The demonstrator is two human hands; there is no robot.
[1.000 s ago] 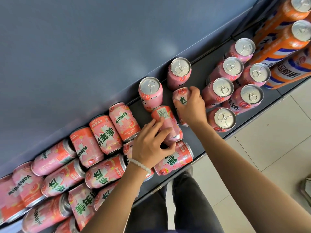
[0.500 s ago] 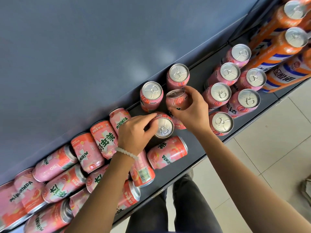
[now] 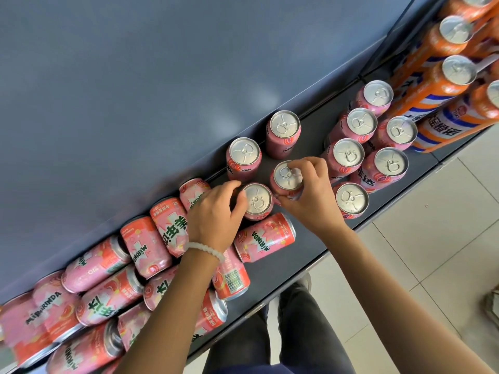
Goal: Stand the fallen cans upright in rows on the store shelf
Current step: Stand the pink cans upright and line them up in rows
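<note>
Pink Mirinda cans cover a dark grey shelf (image 3: 305, 255). My left hand (image 3: 216, 214) grips an upright can (image 3: 258, 202) by its side, thumb on the rim. My right hand (image 3: 310, 193) holds another upright can (image 3: 286, 176) just right of it, fingers over its top. Two upright cans (image 3: 244, 155) (image 3: 285, 128) stand behind them by the back wall. Several more upright pink cans (image 3: 348, 155) stand in rows to the right. Several fallen cans (image 3: 266, 240) lie on their sides to the left and front, some under my left forearm.
Tall orange cans (image 3: 442, 82) stand at the far right past a shelf divider. The grey back wall (image 3: 162, 76) rises behind the shelf. Below the shelf edge lie my dark trousers (image 3: 291, 333) and a tiled floor (image 3: 432, 252).
Both hands have tipped lying cans up; the two cans now stand upright side by side in front of the back pair. The view has shifted slightly.
</note>
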